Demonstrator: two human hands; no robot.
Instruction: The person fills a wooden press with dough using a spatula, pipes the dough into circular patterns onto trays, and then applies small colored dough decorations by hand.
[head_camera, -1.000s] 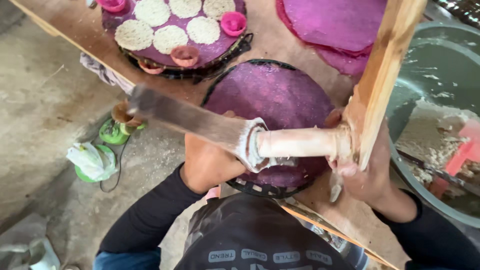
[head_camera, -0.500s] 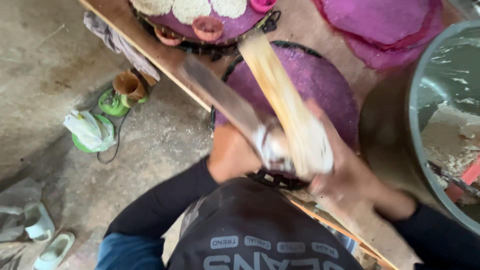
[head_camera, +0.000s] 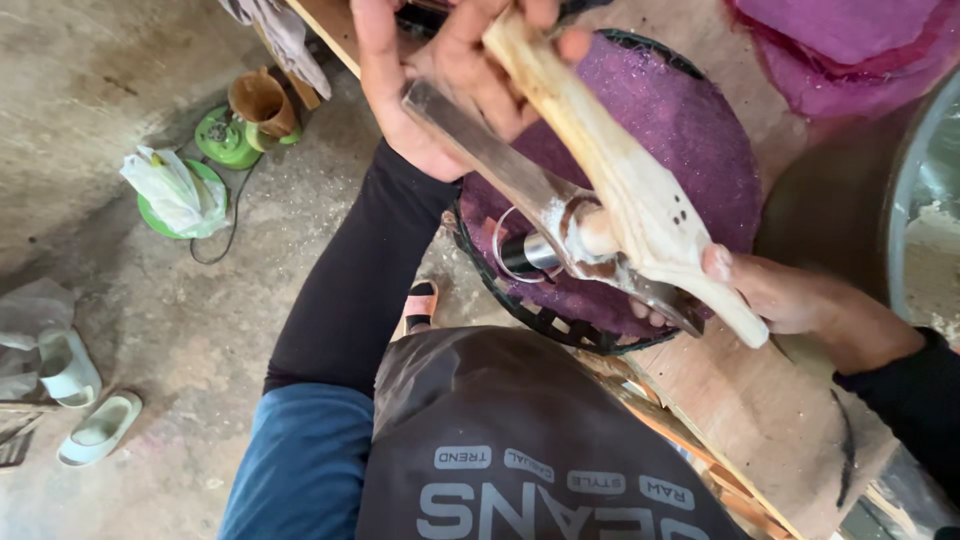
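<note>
Wooden press tool (head_camera: 640, 200) in both hands, left hand (head_camera: 440, 80), right hand (head_camera: 800, 300), above purple mat (head_camera: 690, 130).

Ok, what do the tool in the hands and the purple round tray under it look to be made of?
Tool: a pale wooden lever, bare and whitish-smeared, grain showing, hinged to a flat grey metal bar with a dull sheen; likely steel. Purple tray: probably mesh or cloth over a dark woven frame, going by its grainy surface and latticed rim. The left hand and right hand grip the tool's ends.
</note>
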